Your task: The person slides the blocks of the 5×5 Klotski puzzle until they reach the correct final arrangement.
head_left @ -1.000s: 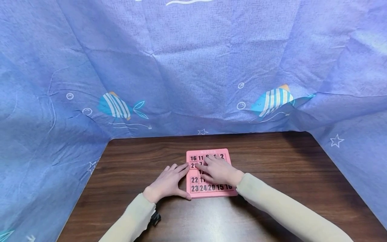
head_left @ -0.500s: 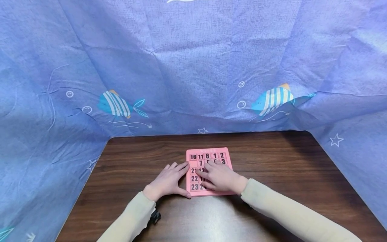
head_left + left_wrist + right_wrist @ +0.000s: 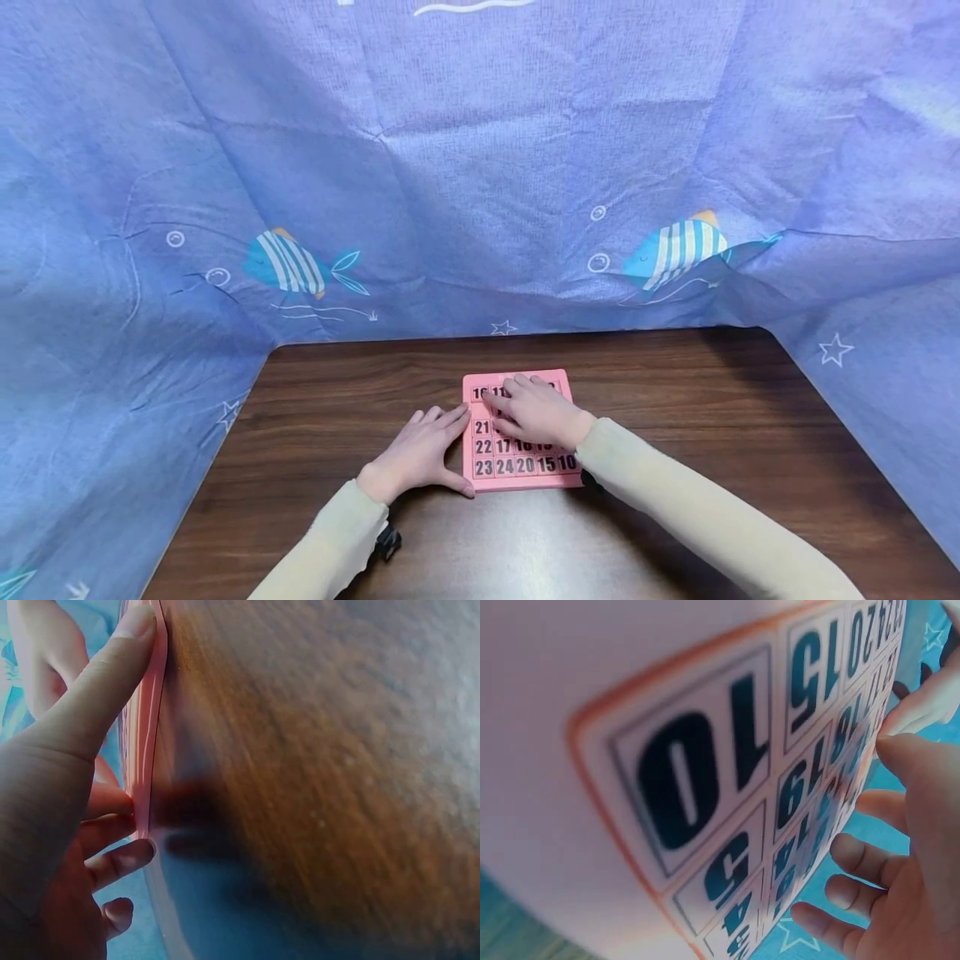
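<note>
A pink number slide puzzle lies on the table, its black-numbered tiles partly covered by my right hand. The right index fingertip touches the top row beside the 16 tile; the other fingers spread over the upper rows. Just below the 16, a cell of the grid is bare, and the 21 tile sits under that cell. My left hand braces the puzzle's left side, index finger at the edge and thumb at the near corner. In the right wrist view, the right fingers reach over the far tiles.
The dark wooden table extends around the puzzle on all sides. A blue cloth with fish prints hangs behind and beside it. A small black object shows at the left cuff.
The 21 tile has slid down one row, leaving the cell under the 16 bare. My right hand came nearer with it, then moved back up to the top row. My left hand stays put.
</note>
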{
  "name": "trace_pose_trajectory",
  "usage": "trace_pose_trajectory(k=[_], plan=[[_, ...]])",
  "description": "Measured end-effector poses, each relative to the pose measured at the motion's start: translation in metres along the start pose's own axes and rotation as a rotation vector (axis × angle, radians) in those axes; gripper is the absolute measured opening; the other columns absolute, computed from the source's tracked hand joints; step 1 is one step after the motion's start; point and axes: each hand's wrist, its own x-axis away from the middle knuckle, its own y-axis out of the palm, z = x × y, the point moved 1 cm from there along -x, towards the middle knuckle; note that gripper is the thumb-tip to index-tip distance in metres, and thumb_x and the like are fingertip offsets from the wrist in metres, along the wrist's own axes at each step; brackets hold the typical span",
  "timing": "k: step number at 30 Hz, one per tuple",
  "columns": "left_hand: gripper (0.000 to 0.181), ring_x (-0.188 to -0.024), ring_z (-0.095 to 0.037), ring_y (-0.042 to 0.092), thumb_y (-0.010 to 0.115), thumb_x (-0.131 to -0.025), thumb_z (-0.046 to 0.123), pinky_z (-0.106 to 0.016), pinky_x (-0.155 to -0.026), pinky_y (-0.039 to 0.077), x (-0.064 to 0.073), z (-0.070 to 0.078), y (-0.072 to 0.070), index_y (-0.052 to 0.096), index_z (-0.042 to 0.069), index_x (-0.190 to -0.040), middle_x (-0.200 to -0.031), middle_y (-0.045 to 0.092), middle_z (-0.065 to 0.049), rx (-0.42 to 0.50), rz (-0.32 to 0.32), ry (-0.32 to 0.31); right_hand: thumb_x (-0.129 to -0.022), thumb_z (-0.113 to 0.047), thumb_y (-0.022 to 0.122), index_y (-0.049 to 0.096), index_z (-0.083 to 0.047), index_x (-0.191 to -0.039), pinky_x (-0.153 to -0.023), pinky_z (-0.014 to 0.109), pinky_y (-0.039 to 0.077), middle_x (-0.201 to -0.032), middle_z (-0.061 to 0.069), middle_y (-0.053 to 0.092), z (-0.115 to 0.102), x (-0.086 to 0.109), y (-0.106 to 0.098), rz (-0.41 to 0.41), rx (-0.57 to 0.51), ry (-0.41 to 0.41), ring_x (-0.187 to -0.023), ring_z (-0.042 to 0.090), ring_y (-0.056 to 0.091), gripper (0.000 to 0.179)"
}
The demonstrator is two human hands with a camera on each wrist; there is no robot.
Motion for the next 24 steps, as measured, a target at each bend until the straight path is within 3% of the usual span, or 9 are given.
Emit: trace_pose_trajectory(k=[7,18,24], plan=[[0.118,-0.121,-0.024,0.05,0.082,-0.068,0.076,-0.047,-0.098,0.041,0.001,0.001,0.0,0.046,0.007,-0.158,-0.163,0.044,-0.009,-0.012,0.011,0.006,-0.104,-0.041,0.059,0.064,-0.018,-0.144,-0.089,0.047,0.051,-0.104,0.009,0.06,0.001,-0.006,0.003,-0.021,0.036,0.018,-0.099,0.026,0.057,0.047],[0.119,-0.123,-0.026,0.05,0.083,-0.068,0.075,-0.048,-0.099,0.042,0.002,0.0,-0.001,0.047,0.005,-0.157,-0.162,0.045,-0.011,-0.01,0.02,0.011,-0.104,-0.045,0.057,0.063,-0.02,-0.146,-0.095,0.052,0.05,-0.111,0.01,0.063,-0.012,0.01,0.0,-0.035,0.01,0.002,-0.107,0.028,0.06,0.049],[0.118,-0.127,-0.029,0.05,0.083,-0.068,0.074,-0.052,-0.104,0.041,0.002,0.001,0.0,0.047,0.005,-0.156,-0.162,0.045,-0.011,-0.007,0.023,0.016,-0.103,-0.043,0.06,0.066,-0.018,-0.143,-0.094,0.05,0.051,-0.111,0.01,0.063,-0.013,0.015,-0.002,-0.005,0.013,-0.014,-0.104,0.028,0.059,0.047]])
